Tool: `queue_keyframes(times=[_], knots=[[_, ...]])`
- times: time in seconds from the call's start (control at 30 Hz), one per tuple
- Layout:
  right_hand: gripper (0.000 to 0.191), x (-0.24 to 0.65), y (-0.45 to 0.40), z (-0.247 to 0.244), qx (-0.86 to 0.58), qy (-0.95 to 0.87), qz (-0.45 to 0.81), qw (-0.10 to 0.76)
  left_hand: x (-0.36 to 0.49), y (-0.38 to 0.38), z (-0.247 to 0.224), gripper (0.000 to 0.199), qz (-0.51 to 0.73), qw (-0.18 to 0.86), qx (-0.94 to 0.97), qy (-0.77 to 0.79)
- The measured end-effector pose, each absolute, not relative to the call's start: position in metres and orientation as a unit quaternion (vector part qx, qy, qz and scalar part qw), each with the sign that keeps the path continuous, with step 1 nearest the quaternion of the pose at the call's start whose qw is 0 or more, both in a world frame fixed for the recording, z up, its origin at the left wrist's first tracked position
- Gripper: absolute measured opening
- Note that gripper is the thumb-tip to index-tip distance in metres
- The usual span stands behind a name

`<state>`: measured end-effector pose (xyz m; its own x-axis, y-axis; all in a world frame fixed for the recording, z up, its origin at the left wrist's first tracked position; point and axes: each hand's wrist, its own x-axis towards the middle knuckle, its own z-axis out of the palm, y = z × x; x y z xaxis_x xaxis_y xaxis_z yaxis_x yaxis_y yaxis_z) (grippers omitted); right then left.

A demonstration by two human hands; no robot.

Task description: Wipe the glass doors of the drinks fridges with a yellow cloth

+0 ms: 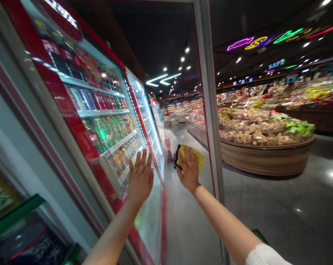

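Observation:
My left hand (140, 180) is spread with its fingers pointing up, flat against or just in front of the glass door (188, 232); it holds nothing. With my right hand (188, 171) I press a yellow cloth (201, 158) with a dark edge on the glass. The fingers lie over the cloth, which sticks out to the right of them. A grey metal frame (212, 110) borders the door on the right. Drinks bottles and cans (107, 101) in a red-framed cooler (78, 147) show in the glass, probably as a reflection.
At the lower left are a green shelf edge (17, 217) and dark packaged goods (28, 243). Right of the door, a round wooden display stand (265, 158) bears heaped packaged food. Grey floor (279, 209) stretches around it, and neon signs hang above.

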<state>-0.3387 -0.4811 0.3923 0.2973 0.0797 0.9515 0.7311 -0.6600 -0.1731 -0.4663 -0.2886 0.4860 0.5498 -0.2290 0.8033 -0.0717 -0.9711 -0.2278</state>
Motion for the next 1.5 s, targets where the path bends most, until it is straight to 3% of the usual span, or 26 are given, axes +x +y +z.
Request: queue_keyframes(times=[0.1,0.17,0.33,0.57,0.77,1.03,1.23,1.37,1.5], knots=[[0.058,-0.348,-0.487,0.356,-0.740,-0.377,-0.509,0.226,-0.477,-0.275,0.474,0.070,-0.457,0.091,-0.882,0.069],[0.060,-0.339,-0.502,0.342,-0.734,-0.334,-0.539,0.244,-0.485,-0.265,0.465,0.070,-0.454,0.097,-0.884,0.059],[0.063,-0.326,-0.483,0.372,-0.733,-0.183,-0.556,0.347,-0.492,-0.250,0.452,0.071,-0.453,0.087,-0.887,0.022],[0.054,-0.362,-0.456,0.355,-0.734,-0.397,-0.502,0.227,-0.493,-0.245,0.450,0.068,-0.444,0.078,-0.893,0.021],[0.052,-0.352,-0.433,0.387,-0.756,-0.254,-0.521,0.303,-0.500,-0.229,0.446,0.068,-0.440,0.098,-0.893,0.017],[0.056,-0.380,-0.428,0.376,-0.744,-0.425,-0.475,0.201,-0.516,-0.213,0.438,0.074,-0.448,0.107,-0.887,0.025],[0.057,-0.375,-0.408,0.423,-0.775,-0.260,-0.462,0.345,-0.519,-0.208,0.425,0.078,-0.461,0.084,-0.883,0.017],[0.058,-0.396,-0.400,0.435,-0.752,-0.400,-0.339,0.398,-0.511,-0.237,0.423,0.081,-0.497,0.030,-0.867,0.016],[0.068,-0.400,-0.427,0.439,-0.630,-0.487,-0.149,0.586,-0.495,-0.285,0.423,0.081,-0.505,0.003,-0.856,0.113]])
